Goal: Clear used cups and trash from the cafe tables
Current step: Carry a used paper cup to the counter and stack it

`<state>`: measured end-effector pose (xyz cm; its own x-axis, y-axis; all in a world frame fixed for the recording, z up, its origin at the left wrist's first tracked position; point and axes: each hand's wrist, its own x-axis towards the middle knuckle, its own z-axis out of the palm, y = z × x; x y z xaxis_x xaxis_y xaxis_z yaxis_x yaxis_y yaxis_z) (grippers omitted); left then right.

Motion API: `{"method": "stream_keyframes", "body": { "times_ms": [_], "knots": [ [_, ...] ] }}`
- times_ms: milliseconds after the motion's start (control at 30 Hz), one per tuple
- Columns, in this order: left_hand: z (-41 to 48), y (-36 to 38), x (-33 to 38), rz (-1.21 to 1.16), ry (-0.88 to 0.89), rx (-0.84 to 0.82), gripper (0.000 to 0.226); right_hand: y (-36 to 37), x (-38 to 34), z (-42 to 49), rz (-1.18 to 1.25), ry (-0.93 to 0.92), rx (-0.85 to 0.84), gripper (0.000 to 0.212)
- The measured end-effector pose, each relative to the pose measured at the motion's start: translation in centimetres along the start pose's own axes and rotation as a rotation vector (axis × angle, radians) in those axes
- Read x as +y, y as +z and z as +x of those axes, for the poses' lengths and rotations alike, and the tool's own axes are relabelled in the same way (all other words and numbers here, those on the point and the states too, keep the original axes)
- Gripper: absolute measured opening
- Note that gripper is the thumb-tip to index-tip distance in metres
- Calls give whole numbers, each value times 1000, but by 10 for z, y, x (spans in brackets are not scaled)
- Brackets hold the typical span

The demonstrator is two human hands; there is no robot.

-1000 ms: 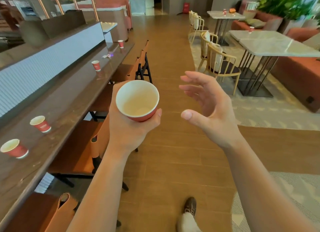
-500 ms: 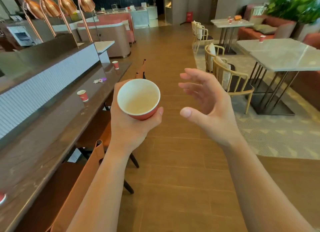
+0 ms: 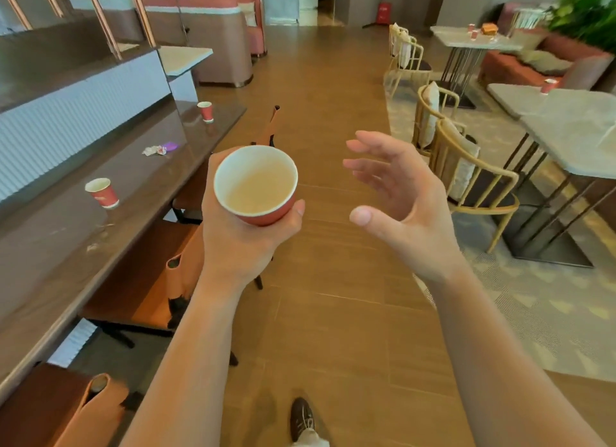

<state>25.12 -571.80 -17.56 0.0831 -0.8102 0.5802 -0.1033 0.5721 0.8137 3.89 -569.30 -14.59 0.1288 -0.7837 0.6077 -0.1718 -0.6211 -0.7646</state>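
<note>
Head view gives us both bare arms reaching forward over a brown plank floor [image 3: 333, 330]. Our left hand [image 3: 243, 240] grips a red paper cup [image 3: 256, 188] from below and behind. Its fingers [image 3: 297, 210] are curled round the wall, and one tip shows at the cup's right side. The cup is upright, tipped a little toward us, with a white rim and a pale beige inside. Our right hand [image 3: 406, 210] holds nothing. It hangs in the air just right of the cup and apart from it, palm turned toward the cup, fingers [image 3: 366, 164] spread and gently bent, thumb pointing left.

Along the left runs a long dark surface [image 3: 60, 256]. A second red cup [image 3: 101, 193] stands upright on it, nearer to us. Crumpled wrappers [image 3: 159, 149], white and purple, lie farther along, close to the ribbed wall panel. A third red cup [image 3: 205, 111] stands near the far end. Brown leather stools [image 3: 140, 290] are tucked under the edge of this surface.

On the right, pale marble tables [image 3: 573, 130] stand on a patterned rug with gold-framed chairs [image 3: 466, 180] beside them. A small red cup [image 3: 548, 86] sits at the far edge of the nearer tables. The farthest table [image 3: 466, 38] carries what may be two more red cups and an orange thing, too small and blurred for us to be sure. A dark shoe [image 3: 301, 418] shows at the bottom edge, between our arms.
</note>
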Motion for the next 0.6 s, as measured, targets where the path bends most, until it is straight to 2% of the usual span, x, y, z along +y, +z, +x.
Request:
{"method": "stream_keyframes", "body": {
  "times_ms": [233,600],
  "knots": [
    [162,58,-75,-3,30,-32,79,-27,97,145,3,-10,-2,94],
    [334,173,-221,35,24,-108,75,-108,284,304,55,-13,53,92]
  ]
}}
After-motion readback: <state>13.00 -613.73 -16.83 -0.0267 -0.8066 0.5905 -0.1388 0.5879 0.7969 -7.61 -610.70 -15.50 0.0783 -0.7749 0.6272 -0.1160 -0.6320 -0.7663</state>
